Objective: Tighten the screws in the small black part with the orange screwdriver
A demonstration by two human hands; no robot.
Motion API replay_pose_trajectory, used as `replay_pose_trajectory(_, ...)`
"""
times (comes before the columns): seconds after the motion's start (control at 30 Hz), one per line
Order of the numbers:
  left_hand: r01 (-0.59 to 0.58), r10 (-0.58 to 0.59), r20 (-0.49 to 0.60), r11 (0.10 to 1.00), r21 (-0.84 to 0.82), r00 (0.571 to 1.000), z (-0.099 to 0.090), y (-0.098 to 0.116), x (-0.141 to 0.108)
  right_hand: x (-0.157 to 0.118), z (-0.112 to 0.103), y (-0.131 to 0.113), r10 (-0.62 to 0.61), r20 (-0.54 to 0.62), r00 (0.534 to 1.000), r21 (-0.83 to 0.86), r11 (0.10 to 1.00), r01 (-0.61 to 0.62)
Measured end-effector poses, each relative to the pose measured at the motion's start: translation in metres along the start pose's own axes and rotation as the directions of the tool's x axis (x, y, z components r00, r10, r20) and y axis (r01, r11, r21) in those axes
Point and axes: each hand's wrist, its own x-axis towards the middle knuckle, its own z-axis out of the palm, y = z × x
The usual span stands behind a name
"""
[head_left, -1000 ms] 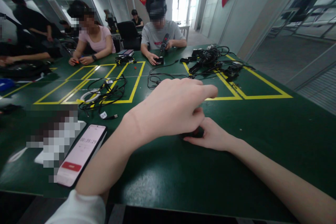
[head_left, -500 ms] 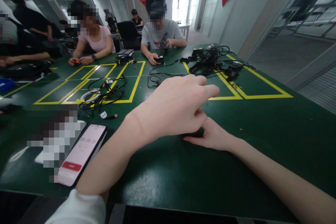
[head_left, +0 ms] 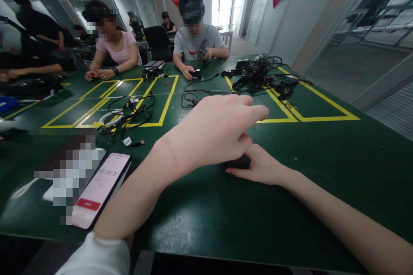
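Note:
In the head view my left hand [head_left: 219, 126] reaches across the middle of the table with its back towards me. Its fingers are bent and point down; whatever they grip is hidden behind the hand. Just below and to the right, my right hand [head_left: 263, 165] rests low at the table, closed around a small dark object [head_left: 241, 163]. Only the near side of that object shows between my right thumb and my left hand, too little to tell its kind. The two hands overlap in view at the object.
A phone with a timer [head_left: 101, 189] lies at the left on the green table [head_left: 200, 219]. Black cables [head_left: 129, 116] lie beyond it. A larger cable heap [head_left: 258, 73] sits at the back right, by yellow tape [head_left: 329, 118]. Across the table a person [head_left: 200, 43] holds a power drill [head_left: 201, 49].
My left hand has shifted down very slightly. A bit more of the dark object shows beneath it. My right hand stays nearly in place.

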Motion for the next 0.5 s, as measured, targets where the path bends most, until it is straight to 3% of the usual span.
replay_pose_trajectory(0.2,0.041,-0.039,-0.034,0.998,0.047,0.999,0.0004,0.0016,0.0016,0.0006,-0.0009,-0.0005,-0.007,0.007,1.000,0.017,1.000,0.006)
replay_pose_trajectory(0.5,0.007,-0.003,-0.031,0.992,0.122,1.000,0.0019,0.0034,0.0022,0.0013,-0.0013,-0.0019,-0.012,0.007,1.000,0.038,0.999,0.012)
